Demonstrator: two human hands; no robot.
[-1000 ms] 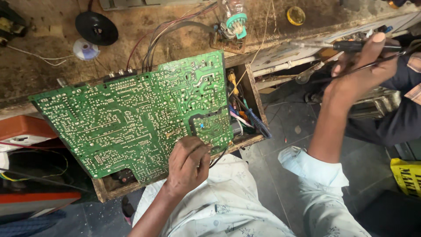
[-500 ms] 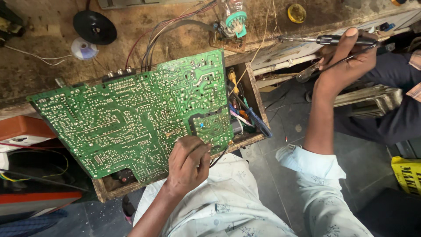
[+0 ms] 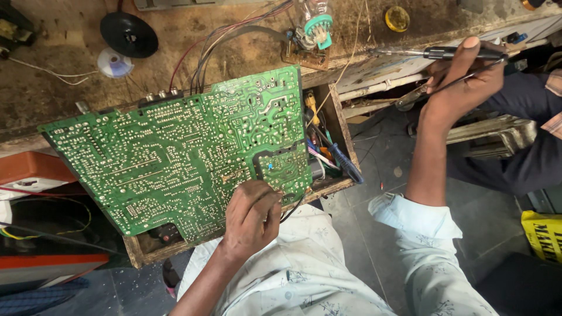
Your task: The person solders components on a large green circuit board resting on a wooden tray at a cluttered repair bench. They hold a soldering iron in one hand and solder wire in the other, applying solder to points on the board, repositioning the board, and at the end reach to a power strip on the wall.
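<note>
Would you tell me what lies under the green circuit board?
The green circuit board rests on a wooden tray; tools and wires show at its right end. The board covers the rest.

The person wears a pale, light-blue shirt with a faint floral print (image 3: 304, 275), its right sleeve rolled into a cuff (image 3: 413, 216) below the elbow.

Left hand (image 3: 252, 219) curled low, right hand (image 3: 462, 82) raised (grip closed)

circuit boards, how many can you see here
2. The large green circuit board lies over the wooden box, under the left hand. A small brown board sits on the bench above it. Others may be hidden.
</note>
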